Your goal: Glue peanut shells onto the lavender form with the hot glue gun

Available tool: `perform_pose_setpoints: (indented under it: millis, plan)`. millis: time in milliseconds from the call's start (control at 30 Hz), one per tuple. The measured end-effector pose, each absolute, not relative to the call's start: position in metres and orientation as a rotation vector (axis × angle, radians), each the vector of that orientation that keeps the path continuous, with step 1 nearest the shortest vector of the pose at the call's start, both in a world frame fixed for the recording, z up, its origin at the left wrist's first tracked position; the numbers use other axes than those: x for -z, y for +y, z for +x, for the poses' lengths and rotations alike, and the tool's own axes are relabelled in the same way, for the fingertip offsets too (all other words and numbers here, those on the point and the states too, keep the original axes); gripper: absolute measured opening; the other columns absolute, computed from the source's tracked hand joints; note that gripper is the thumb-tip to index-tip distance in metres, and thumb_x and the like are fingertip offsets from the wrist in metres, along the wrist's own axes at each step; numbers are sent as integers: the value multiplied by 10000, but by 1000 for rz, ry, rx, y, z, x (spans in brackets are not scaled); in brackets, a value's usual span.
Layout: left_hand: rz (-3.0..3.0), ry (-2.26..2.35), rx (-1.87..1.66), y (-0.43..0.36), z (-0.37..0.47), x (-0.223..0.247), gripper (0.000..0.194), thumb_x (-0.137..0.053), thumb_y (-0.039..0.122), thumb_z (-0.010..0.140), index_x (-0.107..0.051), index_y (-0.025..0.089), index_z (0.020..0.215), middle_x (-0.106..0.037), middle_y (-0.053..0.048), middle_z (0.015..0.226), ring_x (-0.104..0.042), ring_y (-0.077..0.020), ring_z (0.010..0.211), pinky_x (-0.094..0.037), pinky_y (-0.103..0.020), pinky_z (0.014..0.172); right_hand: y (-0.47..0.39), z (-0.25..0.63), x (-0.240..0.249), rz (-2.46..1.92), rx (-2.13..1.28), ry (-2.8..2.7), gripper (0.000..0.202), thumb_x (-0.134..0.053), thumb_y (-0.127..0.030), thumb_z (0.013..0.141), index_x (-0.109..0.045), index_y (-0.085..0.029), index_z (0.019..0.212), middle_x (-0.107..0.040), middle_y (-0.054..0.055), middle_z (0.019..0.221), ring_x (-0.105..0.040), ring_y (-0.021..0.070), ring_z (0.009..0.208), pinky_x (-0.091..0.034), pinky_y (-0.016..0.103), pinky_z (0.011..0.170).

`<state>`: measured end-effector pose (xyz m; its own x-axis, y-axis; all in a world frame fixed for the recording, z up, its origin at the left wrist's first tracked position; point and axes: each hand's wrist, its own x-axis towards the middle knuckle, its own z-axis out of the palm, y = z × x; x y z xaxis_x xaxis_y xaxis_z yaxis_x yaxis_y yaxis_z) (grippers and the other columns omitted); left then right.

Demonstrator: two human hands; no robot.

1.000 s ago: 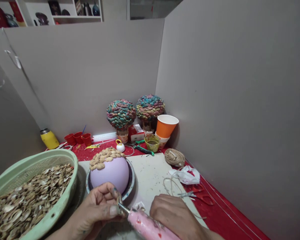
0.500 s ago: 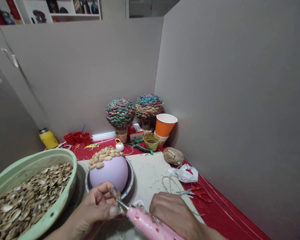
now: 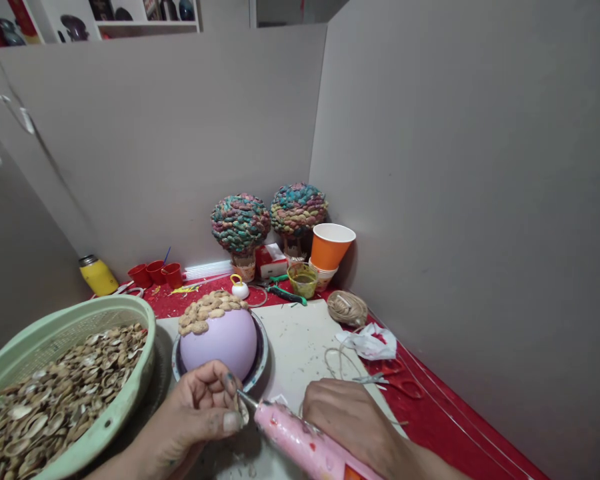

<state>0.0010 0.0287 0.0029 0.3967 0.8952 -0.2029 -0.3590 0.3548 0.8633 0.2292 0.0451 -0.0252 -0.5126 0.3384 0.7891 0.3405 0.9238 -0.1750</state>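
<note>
Between the thumb and fingers of my left hand (image 3: pixel 195 417) is a peanut shell half (image 3: pixel 243 412), its hollow side partly showing. My right hand (image 3: pixel 353 420) is wrapped round a pink hot glue gun (image 3: pixel 300 437); its metal nozzle meets the shell's upper edge. Just beyond my left hand, a lilac balloon (image 3: pixel 225 345) sits in a dark round bowl (image 3: pixel 264 360). Overlapping peanut shells (image 3: pixel 210 310) cover the balloon's top and upper left side. To the left, a green plastic basket (image 3: pixel 147 340) holds a heap of peanut shells (image 3: pixel 65 400).
Behind stand two shell-covered coloured balls on cups (image 3: pixel 240 227), stacked paper cups (image 3: pixel 331 247), a yellow-green bowl (image 3: pixel 303 280), pliers (image 3: pixel 287 295) and red cups (image 3: pixel 171 275). At right lie twine (image 3: pixel 347 308), a white plastic bag (image 3: pixel 373 342) and red-handled scissors (image 3: pixel 405 387). Grey partitions (image 3: pixel 430 167) enclose the table.
The glue gun's nozzle has shifted slightly up along the shell, and more of the shell's hollow side shows. My right hand has moved a little right. The view has tilted slightly.
</note>
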Motion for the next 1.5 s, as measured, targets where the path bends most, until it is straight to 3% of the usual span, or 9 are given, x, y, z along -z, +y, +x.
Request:
perform_pose_setpoints:
  millis: [400,967,1500]
  plan:
    - [883,771,-934,29,-1,-1,332,-867,210,610,-592,157,789,-607,17,695,-502,-86,633,-382,-200,616,45,231,27,-507,90,-2160,603,-194,-528,1023,-353,-210,537,-370,-31,484,-302,114,454,-195,296,471]
    - [965,801,-962,30,-3,-4,275,-836,202,665,-594,158,789,-601,15,733,-509,-84,668,-397,-180,636,40,235,20,-551,213,-2279,488,-327,-427,985,-407,-207,557,-382,-32,486,-302,127,464,-157,315,489]
    - [1015,828,-1017,32,-4,-5,244,-816,183,686,-599,167,797,-605,15,768,-519,-91,685,-411,-187,645,40,238,25,-561,156,-2271,471,-349,-504,973,-423,-208,615,-413,-33,524,-346,124,488,-197,307,506]
